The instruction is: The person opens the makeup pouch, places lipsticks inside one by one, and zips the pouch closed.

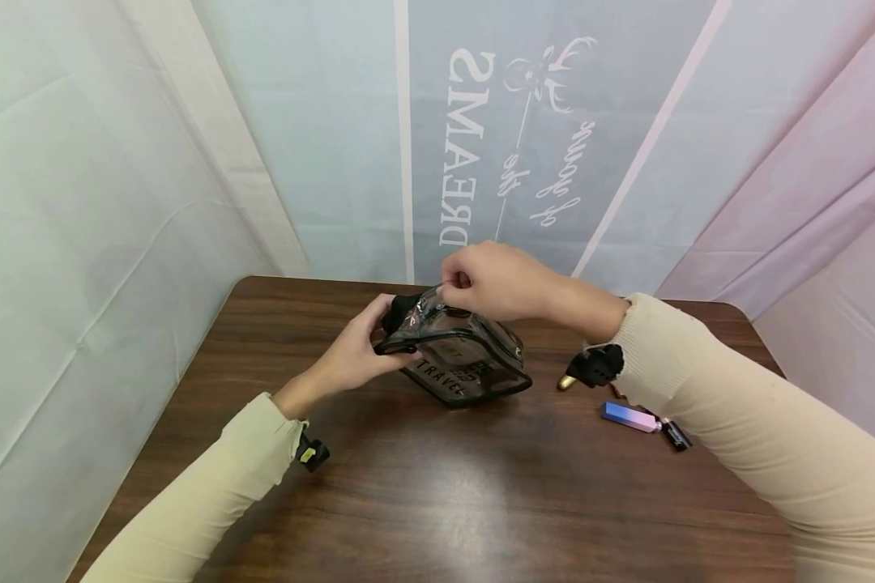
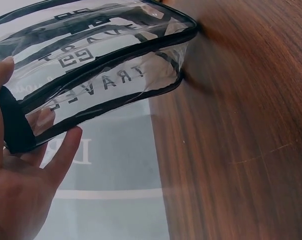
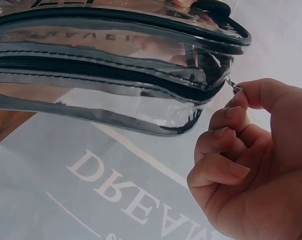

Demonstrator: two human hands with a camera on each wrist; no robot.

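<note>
A clear pouch with black edging and the word TRAVEL stands tilted near the table's back edge. My left hand grips its left end, with fingers and thumb around the black side band. At the top of that same end, my right hand pinches the small metal zipper pull between thumb and index finger. The black zipper runs along the pouch's top and looks closed along the stretch in the right wrist view. No contents can be made out through the plastic.
Right of the pouch, on the brown wooden table, lie a gold tube, a blue-to-pink stick and a small black cylinder. My right sleeve partly covers this group. A printed curtain hangs behind the table.
</note>
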